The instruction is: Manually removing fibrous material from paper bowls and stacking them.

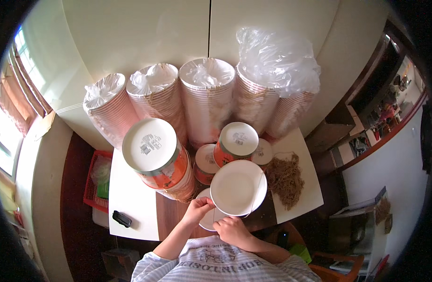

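A white paper bucket is tilted with its open mouth toward me, just above the table's front. A thin pale string or wire runs along its right side. My left hand is closed in a pinch at the bucket's lower left rim. Just below the bucket, my right hand has its fingers curled together; what they hold, if anything, is too small to make out. Partly hidden under the bucket and my hands lies a white round piece.
Upside-down orange printed buckets stand stacked on the table. Behind them rise tall stacks of plastic-wrapped buckets. A bundle of brown strings lies right, a small black object left. A red basket stands beyond the left edge.
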The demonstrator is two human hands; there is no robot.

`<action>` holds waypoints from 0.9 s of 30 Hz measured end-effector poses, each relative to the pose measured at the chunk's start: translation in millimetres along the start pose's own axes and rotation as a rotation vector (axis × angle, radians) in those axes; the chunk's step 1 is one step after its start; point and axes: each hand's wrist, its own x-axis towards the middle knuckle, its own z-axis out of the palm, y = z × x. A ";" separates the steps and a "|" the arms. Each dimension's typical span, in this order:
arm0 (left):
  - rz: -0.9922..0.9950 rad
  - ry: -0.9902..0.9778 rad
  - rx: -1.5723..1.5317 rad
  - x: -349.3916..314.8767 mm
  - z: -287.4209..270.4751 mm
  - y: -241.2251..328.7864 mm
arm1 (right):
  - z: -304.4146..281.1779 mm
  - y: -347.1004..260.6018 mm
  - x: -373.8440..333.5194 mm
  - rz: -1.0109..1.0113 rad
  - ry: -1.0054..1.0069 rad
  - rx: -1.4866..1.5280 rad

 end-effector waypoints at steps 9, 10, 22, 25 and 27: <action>0.012 -0.043 0.157 -3.3 -0.7 7.5 | -40.9 6.8 -11.1 0.092 0.118 -0.067; 0.000 -0.043 0.165 -3.6 -1.0 10.1 | -39.5 11.3 -13.1 0.162 0.151 -0.138; 0.597 0.144 0.514 -33.4 -24.0 46.3 | -109.7 34.1 1.9 0.006 0.327 0.211; 0.639 0.043 0.354 -44.9 -33.8 58.0 | -114.5 47.8 14.6 -0.054 0.267 0.666; 0.701 -0.134 0.204 -48.7 -49.0 62.2 | -108.0 50.3 30.1 0.010 0.338 0.773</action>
